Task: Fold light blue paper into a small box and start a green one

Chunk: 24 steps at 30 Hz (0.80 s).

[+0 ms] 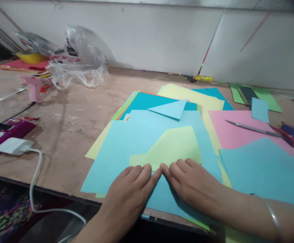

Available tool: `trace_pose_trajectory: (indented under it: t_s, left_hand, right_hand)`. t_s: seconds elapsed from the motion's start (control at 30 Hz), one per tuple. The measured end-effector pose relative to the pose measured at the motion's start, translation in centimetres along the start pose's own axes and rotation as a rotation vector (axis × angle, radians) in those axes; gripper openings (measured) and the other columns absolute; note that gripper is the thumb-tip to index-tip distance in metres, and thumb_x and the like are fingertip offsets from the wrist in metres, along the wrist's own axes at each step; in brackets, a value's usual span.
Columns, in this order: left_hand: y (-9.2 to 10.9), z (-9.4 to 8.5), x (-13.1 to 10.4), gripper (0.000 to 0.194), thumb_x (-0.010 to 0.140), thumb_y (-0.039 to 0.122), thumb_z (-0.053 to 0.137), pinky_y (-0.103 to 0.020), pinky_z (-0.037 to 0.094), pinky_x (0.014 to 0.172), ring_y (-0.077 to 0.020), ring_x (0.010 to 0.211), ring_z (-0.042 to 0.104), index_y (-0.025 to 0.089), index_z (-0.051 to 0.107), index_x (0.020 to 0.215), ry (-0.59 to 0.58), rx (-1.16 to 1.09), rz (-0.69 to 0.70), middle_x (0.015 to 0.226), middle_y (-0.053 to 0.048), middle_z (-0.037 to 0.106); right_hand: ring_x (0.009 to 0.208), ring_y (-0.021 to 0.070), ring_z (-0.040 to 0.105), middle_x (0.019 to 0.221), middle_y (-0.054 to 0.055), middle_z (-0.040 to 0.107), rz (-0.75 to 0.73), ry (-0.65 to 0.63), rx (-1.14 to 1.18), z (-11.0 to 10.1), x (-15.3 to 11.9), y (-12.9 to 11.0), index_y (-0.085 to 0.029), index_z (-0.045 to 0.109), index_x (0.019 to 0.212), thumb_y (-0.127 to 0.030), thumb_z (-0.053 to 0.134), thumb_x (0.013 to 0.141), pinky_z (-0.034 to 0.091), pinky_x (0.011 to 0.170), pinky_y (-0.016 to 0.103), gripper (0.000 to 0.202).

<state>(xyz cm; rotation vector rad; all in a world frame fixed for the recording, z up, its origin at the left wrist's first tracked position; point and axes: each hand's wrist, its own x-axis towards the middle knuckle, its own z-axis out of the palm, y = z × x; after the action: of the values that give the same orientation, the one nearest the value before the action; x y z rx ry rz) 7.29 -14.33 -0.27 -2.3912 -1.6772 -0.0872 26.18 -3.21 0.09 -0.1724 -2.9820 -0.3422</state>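
Note:
A pale green sheet of paper [174, 145] with an angled outline lies on light blue paper [116, 141]. At its near edge, my left hand [133, 184] has its fingers curled down on the paper. My right hand [187, 179] does the same from the other side, and the tips of both hands meet at the middle of that edge. Both hands are closed, with the fingertips partly hidden behind the knuckles. Just beyond is a light blue folded triangle [173, 109], resting on the stacked coloured sheets.
Scissors [253, 128] lie on pink paper [220, 135] at the right, beside more blue paper [266, 168]. To the left are a pink glue gun [34, 88], a purple power strip [22, 127] and a white charger [14, 145] whose cable crosses the table edge. A plastic bag [83, 54] stands behind.

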Motion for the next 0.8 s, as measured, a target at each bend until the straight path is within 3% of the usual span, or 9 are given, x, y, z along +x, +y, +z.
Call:
trace_pose_trajectory:
  t_s: [0.1, 0.2, 0.33, 0.43, 0.63, 0.8]
  left_hand:
    - [0.2, 0.4, -0.4, 0.061, 0.075, -0.005, 0.040, -0.036, 0.051, 0.065, -0.0223, 0.075, 0.060, 0.012, 0.048, 0.133, 0.024, -0.003, -0.012, 0.094, -0.008, 0.065]
    - [0.2, 0.7, -0.7, 0.053, 0.080, -0.005, 0.038, -0.037, 0.051, 0.068, -0.0226, 0.079, 0.060, 0.010, 0.051, 0.129, 0.074, -0.018, -0.012, 0.098, -0.010, 0.065]
    - [-0.1, 1.0, -1.3, 0.034, 0.094, 0.005, 0.039, -0.037, 0.051, 0.073, -0.0240, 0.089, 0.061, 0.007, 0.055, 0.124, 0.127, -0.052, -0.017, 0.101, -0.011, 0.066]
    - [-0.5, 1.3, -2.1, 0.030, 0.099, 0.011, 0.036, -0.037, 0.049, 0.083, -0.0244, 0.098, 0.060, 0.006, 0.057, 0.120, 0.172, -0.083, -0.027, 0.106, -0.013, 0.066]
    - [-2.3, 1.9, -4.4, 0.033, 0.102, 0.022, 0.034, -0.042, 0.037, 0.107, -0.0234, 0.107, 0.060, 0.013, 0.058, 0.123, 0.224, -0.119, 0.044, 0.117, -0.009, 0.067]
    - [-4.4, 2.0, -7.1, 0.036, 0.098, 0.029, 0.041, -0.048, 0.033, 0.109, -0.0268, 0.105, 0.062, 0.019, 0.056, 0.129, 0.201, -0.097, 0.066, 0.117, -0.007, 0.069]
  right_hand:
    - [0.066, 0.0197, 0.044, 0.081, 0.007, 0.057, 0.016, -0.033, -0.051, 0.2, 0.1, -1.2, -0.005, 0.063, 0.115, -0.004, 0.046, 0.083, 0.028, 0.055, 0.035, 0.036]
    - [0.064, 0.0204, 0.045, 0.084, 0.012, 0.062, 0.076, -0.059, -0.159, 0.3, -1.4, -1.3, -0.002, 0.064, 0.116, -0.004, 0.050, 0.076, 0.029, 0.056, 0.036, 0.043]
    - [0.060, 0.0207, 0.046, 0.072, 0.011, 0.060, 0.173, -0.066, -0.302, 0.2, -4.0, -0.4, 0.004, 0.066, 0.114, 0.002, 0.051, 0.069, 0.027, 0.055, 0.035, 0.047]
    - [0.057, 0.0205, 0.045, 0.064, 0.009, 0.057, 0.227, -0.062, -0.366, 0.1, -5.0, -0.2, 0.005, 0.067, 0.111, 0.004, 0.049, 0.070, 0.025, 0.053, 0.034, 0.045]
    - [0.056, 0.0195, 0.044, 0.063, 0.008, 0.054, 0.271, -0.098, -0.361, 0.2, -5.2, -0.5, 0.005, 0.068, 0.112, 0.002, 0.050, 0.069, 0.023, 0.052, 0.033, 0.046]
    - [0.055, 0.0181, 0.043, 0.063, 0.008, 0.053, 0.282, -0.107, -0.360, 0.4, -5.3, -0.5, 0.005, 0.069, 0.112, -0.001, 0.053, 0.067, 0.021, 0.052, 0.032, 0.048]
